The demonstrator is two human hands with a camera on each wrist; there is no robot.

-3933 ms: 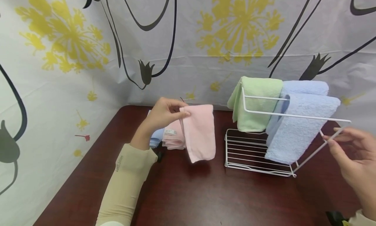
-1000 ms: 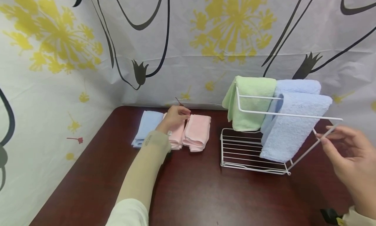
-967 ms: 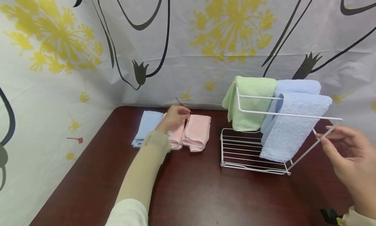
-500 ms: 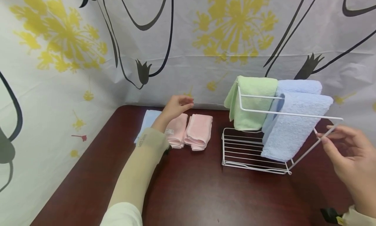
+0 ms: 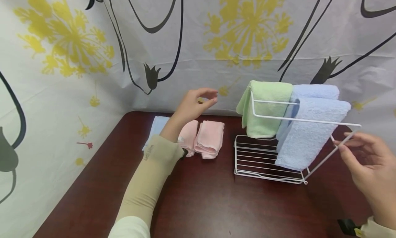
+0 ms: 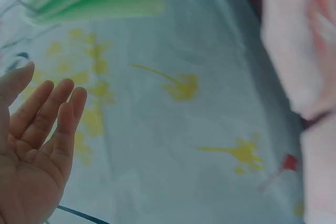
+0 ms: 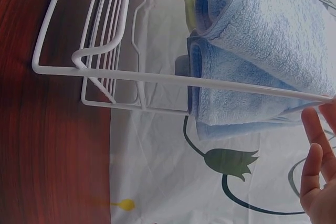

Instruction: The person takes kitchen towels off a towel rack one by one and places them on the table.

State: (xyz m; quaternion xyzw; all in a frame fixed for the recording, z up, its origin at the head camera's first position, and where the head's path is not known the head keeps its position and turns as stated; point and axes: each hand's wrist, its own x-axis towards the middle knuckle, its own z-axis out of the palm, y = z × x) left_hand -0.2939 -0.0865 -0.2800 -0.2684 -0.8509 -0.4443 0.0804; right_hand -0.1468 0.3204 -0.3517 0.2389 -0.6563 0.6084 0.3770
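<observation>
My left hand (image 5: pixel 193 104) is raised in the air behind the folded pink towels, its fingers loosely bent and nothing between them; the left wrist view shows its bare palm (image 6: pixel 31 177). Two pink towels (image 5: pixel 210 136) lie side by side on the table, and a folded light blue towel (image 5: pixel 158 125) lies left of them, partly behind the forearm. With thumb and fingers, my right hand (image 5: pixel 372 166) pinches the sloping side wire of a white wire rack (image 5: pixel 269 177). A green towel (image 5: pixel 273 97) and two blue towels (image 5: pixel 318 138) hang over its upper bars.
The dark red-brown table (image 5: pixel 229 210) runs up to a patterned cloth (image 5: pixel 191 80) at the back and left. The rack's wire base stands on the table right of the pink towels. A black strap (image 5: pixel 348 227) shows by the right wrist.
The pink towel held by my left hand at first now lies on the table, right of the other pink one. That hand has since risen and moved right. My right hand keeps its hold.
</observation>
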